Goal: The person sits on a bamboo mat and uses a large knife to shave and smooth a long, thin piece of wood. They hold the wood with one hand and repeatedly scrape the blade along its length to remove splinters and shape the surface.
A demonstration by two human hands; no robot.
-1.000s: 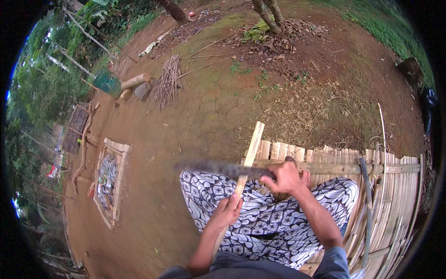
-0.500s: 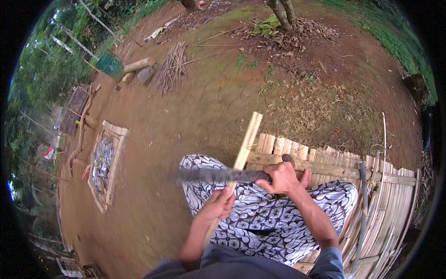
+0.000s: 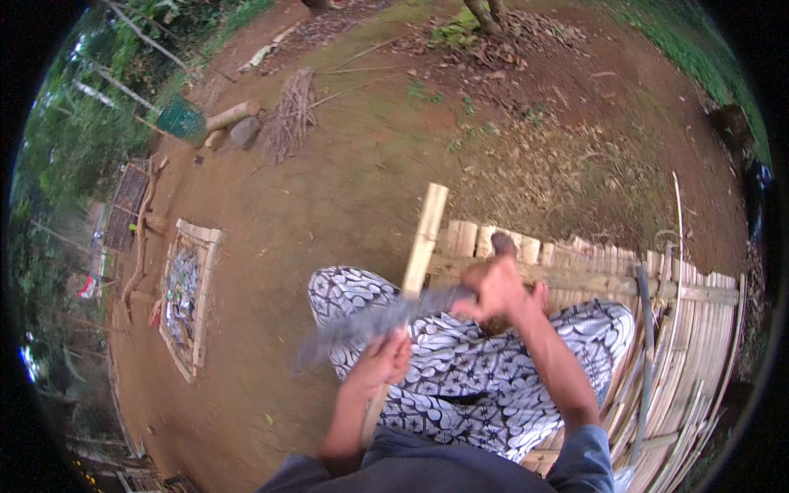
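My left hand (image 3: 380, 361) is wrapped round a pale bamboo strip (image 3: 425, 237), which slants away from my lap toward the ground ahead, its lower end passing under my forearm. In my right hand (image 3: 498, 291) is a machete (image 3: 357, 327), its dark blade lying across the strip just beyond my left fingers. Motion blurs the blade, so whether it touches the strip I cannot tell. The brown end of the handle sticks out above my right fist. Below both hands are my crossed legs in black-and-white patterned trousers (image 3: 460, 394).
I sit on a bamboo slat platform (image 3: 699, 329), with a grey pole (image 3: 643, 353) lying on it at my right. Shavings (image 3: 559, 189) litter the ground ahead. To the left are a framed pit of rubbish (image 3: 182, 283), a stick pile (image 3: 293, 115) and a green container (image 3: 182, 121).
The machete has tilted, its tip swinging down toward me while my right hand rose slightly. My left hand keeps hold of the bamboo strip. The whole view has shifted a little.
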